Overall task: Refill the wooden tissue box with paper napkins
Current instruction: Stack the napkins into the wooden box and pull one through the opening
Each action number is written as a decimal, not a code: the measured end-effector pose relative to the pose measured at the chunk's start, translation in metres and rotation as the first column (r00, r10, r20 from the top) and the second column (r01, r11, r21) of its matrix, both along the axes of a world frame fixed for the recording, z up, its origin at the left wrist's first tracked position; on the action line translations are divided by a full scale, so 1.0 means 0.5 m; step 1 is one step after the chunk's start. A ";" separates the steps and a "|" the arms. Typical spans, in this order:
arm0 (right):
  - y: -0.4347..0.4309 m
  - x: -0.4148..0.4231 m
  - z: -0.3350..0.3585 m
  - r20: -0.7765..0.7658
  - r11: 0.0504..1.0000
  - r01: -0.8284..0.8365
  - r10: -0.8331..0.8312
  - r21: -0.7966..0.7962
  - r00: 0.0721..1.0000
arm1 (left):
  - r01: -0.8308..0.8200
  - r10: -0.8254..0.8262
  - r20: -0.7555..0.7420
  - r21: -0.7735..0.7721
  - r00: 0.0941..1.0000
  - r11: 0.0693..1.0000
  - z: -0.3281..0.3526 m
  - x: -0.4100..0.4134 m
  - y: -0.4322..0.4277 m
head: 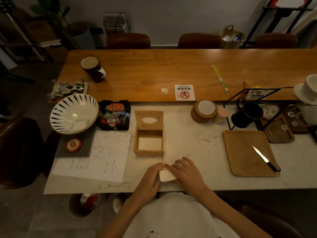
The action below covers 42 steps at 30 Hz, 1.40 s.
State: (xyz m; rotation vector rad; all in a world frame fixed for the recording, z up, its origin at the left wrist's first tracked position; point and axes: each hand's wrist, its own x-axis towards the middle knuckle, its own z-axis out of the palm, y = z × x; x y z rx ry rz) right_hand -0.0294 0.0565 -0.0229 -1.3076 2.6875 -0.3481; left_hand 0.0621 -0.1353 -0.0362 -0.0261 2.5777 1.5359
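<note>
Folding napkin (166, 175) at near edge, box (148, 133) open.
Left hand (148, 179) and right hand (186, 172) both pressed on it; next: lift into box, just beyond.

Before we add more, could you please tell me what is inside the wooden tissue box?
The wooden tissue box stands open, lid raised. Inside lies a pale flat layer, probably napkins, low in the box. How many are stacked, and anything beneath, cannot be seen.

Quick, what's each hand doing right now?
Left hand: closed on the folded napkin.
Right hand: pressing on the same napkin, fingers flat.
</note>
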 end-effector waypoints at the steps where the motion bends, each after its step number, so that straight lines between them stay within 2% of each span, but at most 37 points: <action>1: -0.006 -0.007 0.007 0.022 1.000 0.002 -0.002 0.017 1.000 | -0.007 0.007 -0.007 -0.008 1.000 1.000 0.003 0.003 -0.006; 3: -0.003 -0.032 0.044 0.200 0.993 0.122 -0.120 0.004 0.972 | -0.133 0.127 -0.087 -0.059 0.988 0.989 0.013 0.009 -0.023; 4: 0.001 -0.050 0.075 0.412 0.959 0.283 -0.247 -0.027 0.877 | -0.264 0.253 -0.146 -0.062 0.956 0.963 0.018 0.007 -0.032; 5: 0.003 -0.070 0.105 0.651 0.885 0.463 -0.326 -0.044 0.686 | -0.428 0.415 -0.191 -0.031 0.889 0.903 0.026 -0.001 -0.041; 6: 0.001 -0.088 0.137 0.817 0.788 0.613 -0.322 -0.048 0.478 | -0.581 0.574 -0.197 0.027 0.794 0.813 0.035 -0.016 -0.052; 7: -0.008 -0.107 0.163 0.889 0.717 0.695 -0.278 -0.060 0.363 | -0.688 0.693 -0.163 0.094 0.702 0.720 0.045 -0.035 -0.065; 8: -0.025 -0.125 0.185 0.917 0.682 0.725 -0.222 -0.095 0.330 | -0.742 0.757 -0.101 0.151 0.646 0.653 0.060 -0.055 -0.080; 9: -0.049 -0.145 0.205 0.921 0.689 0.712 -0.176 -0.137 0.347 | -0.750 0.766 -0.012 0.194 0.642 0.632 0.070 -0.076 -0.096; 10: -0.080 -0.165 0.223 0.897 0.734 0.658 -0.158 -0.172 0.412 | -0.728 0.731 0.088 0.222 0.677 0.648 0.078 -0.096 -0.113; 12: -0.150 -0.211 0.246 0.776 0.886 0.432 -0.152 -0.166 0.612 | -0.637 0.593 0.233 0.242 0.771 0.732 0.079 -0.130 -0.145; 14: -0.222 -0.251 0.258 0.596 0.988 0.157 -0.126 -0.001 0.793 | -0.540 0.469 0.294 0.243 0.833 0.806 0.072 -0.152 -0.164; 16: -0.279 -0.270 0.245 0.443 0.975 -0.042 -0.061 0.219 0.894 | -0.483 0.405 0.304 0.252 0.862 0.839 0.061 -0.163 -0.180; 17: -0.299 -0.273 0.228 0.416 0.948 -0.109 -0.027 0.299 0.909 | -0.461 0.380 0.309 0.254 0.872 0.850 0.054 -0.165 -0.189; 22: -0.328 -0.291 0.173 0.634 0.887 -0.239 -0.076 0.396 0.770 | -0.326 0.196 0.365 0.339 0.910 0.883 0.063 -0.164 -0.229; 25: -0.343 -0.295 0.169 0.623 0.833 -0.289 -0.083 0.472 0.778 | -0.327 0.168 0.387 0.396 0.907 0.858 0.062 -0.157 -0.237; 29: -0.370 -0.285 0.154 0.588 0.755 -0.308 -0.125 0.578 0.799 | -0.353 0.192 0.401 0.381 0.896 0.854 0.054 -0.151 -0.238; 34: -0.384 -0.267 0.140 0.583 0.795 -0.210 -0.210 0.569 0.785 | -0.371 0.223 0.395 0.352 0.891 0.859 0.046 -0.151 -0.232; 37: -0.395 -0.264 0.142 0.583 0.766 -0.172 -0.301 0.619 0.755 | -0.410 0.259 0.397 0.366 0.881 0.835 0.049 -0.147 -0.224; 42: -0.403 -0.262 0.148 0.566 0.739 -0.167 -0.328 0.652 0.756 | -0.438 0.294 0.398 0.341 0.869 0.832 0.049 -0.141 -0.212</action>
